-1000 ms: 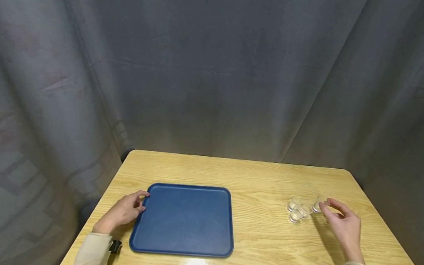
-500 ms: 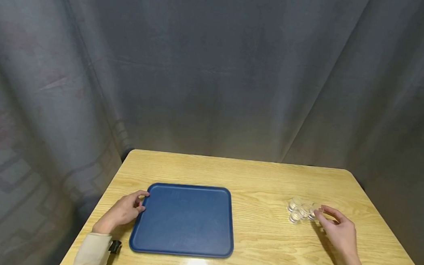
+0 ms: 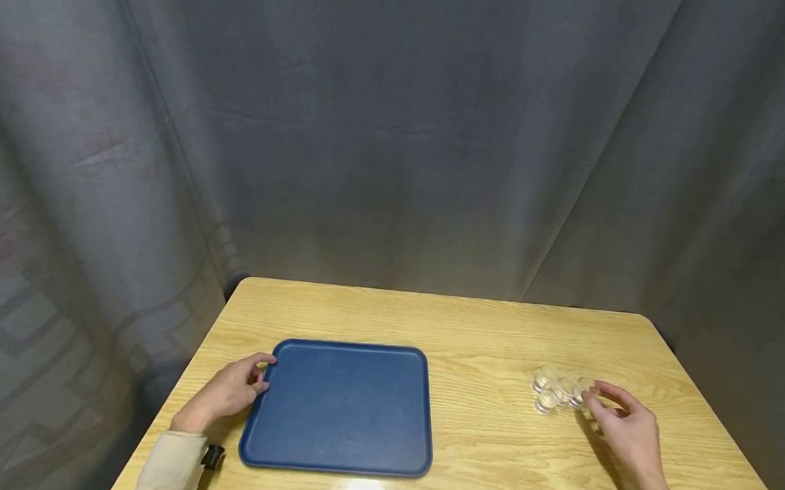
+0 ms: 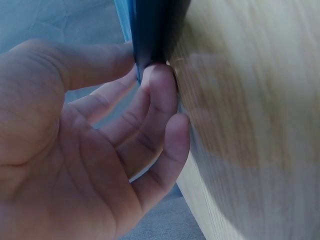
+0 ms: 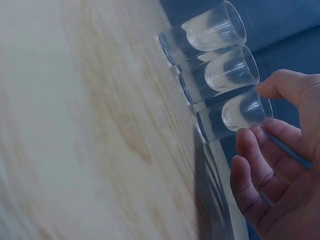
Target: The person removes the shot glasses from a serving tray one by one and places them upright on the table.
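On the left of the table lies a blue rectangular tray [image 3: 342, 407]. My left hand [image 3: 227, 391] grips its left edge; the left wrist view shows the thumb [image 4: 102, 65] against one side of the rim and fingertips under the other. At the right, my right hand [image 3: 629, 435] pinches a clear shot glass [image 5: 240, 114] near its rim between thumb and fingers. That glass stands upright on the table beside a tight cluster of similar glasses, among them a glass [image 5: 232, 72] right by it and another glass [image 5: 212, 30] farther along.
The light wood table [image 3: 481, 445] has rounded far corners. Grey curtains [image 3: 397, 163] hang behind it and along both sides. Bare wood lies between the tray and the shot glasses. A dark band sits on each wrist.
My right hand has moved a little left and toward me with the shot glass, bringing it up beside the other glasses. The last half second shows almost no motion. My left hand stays put.
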Demonstrator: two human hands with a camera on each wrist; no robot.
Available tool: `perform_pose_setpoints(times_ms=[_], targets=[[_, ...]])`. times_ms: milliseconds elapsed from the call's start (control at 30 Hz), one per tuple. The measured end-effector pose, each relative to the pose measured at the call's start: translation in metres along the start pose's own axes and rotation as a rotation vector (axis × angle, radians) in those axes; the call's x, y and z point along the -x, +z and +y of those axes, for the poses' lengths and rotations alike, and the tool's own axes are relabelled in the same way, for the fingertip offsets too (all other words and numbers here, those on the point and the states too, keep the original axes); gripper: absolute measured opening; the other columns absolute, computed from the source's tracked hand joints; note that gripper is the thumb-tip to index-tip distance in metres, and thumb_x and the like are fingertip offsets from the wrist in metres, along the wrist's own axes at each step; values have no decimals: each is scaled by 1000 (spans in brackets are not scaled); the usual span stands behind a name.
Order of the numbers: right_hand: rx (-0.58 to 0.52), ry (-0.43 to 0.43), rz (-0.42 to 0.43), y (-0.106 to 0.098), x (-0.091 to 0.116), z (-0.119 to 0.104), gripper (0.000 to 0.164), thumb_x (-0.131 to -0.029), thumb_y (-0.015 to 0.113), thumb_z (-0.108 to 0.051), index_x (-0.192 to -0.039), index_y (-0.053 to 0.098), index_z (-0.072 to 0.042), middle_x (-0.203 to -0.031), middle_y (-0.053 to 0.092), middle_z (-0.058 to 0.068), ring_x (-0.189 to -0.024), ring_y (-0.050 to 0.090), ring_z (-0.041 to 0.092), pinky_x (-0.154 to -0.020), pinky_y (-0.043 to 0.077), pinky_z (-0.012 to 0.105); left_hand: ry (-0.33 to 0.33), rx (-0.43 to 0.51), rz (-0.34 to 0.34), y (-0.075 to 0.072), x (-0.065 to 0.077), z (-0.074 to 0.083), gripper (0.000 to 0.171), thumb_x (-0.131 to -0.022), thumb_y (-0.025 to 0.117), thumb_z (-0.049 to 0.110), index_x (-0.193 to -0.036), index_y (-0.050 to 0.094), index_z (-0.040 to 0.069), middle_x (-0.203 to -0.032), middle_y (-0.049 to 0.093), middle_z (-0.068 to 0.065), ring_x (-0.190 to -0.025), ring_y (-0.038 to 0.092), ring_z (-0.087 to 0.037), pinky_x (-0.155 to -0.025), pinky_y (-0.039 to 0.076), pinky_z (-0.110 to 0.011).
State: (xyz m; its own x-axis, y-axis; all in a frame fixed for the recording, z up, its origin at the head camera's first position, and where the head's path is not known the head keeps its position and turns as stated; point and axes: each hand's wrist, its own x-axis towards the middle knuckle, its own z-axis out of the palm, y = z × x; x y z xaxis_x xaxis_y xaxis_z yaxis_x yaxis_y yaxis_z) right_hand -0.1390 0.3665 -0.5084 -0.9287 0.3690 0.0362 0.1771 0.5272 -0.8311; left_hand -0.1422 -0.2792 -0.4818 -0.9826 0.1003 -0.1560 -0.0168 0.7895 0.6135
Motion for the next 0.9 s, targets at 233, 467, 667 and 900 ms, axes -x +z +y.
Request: perform_pose_setpoints(times_ms=[233,467,667,900], targets=[[5,1,0,0,0,1,59,-98,78,-38,-141,64,1,-87,55,-45,-73,65,-8,-58,53,22,0,1,-3,0,1,0,42,-101,66,1,-142,60,0,-86,57,-3,-73,51,-18,-64,38,-28],[6,7,10,0,0,0,60,-98,78,-39,-141,64,0,-87,55,-45,-73,64,-10,-58,52,22,2,-3,-1,0,0,0,42,-101,66,1,-142,60,0,-87,58,-3,-72,51,-17,-65,39,-28],[0,20,22,1,0,-1,60,-98,77,-41,-140,64,0,-89,53,-46,-72,64,-7,-57,50,23,6,-7,4,-1,1,0,42,-101,67,2,-142,61,1,-87,58,-2,-72,51,-15,-65,39,-28],[35,36,37,-4,0,-5,58,-100,73,-45,-140,66,-4,-89,50,-47,-72,62,-7,-59,49,24,17,-28,-6,-4,1,-2,42,-101,67,3,-143,61,2,-89,61,-2,-76,54,-16,-69,43,-30]])
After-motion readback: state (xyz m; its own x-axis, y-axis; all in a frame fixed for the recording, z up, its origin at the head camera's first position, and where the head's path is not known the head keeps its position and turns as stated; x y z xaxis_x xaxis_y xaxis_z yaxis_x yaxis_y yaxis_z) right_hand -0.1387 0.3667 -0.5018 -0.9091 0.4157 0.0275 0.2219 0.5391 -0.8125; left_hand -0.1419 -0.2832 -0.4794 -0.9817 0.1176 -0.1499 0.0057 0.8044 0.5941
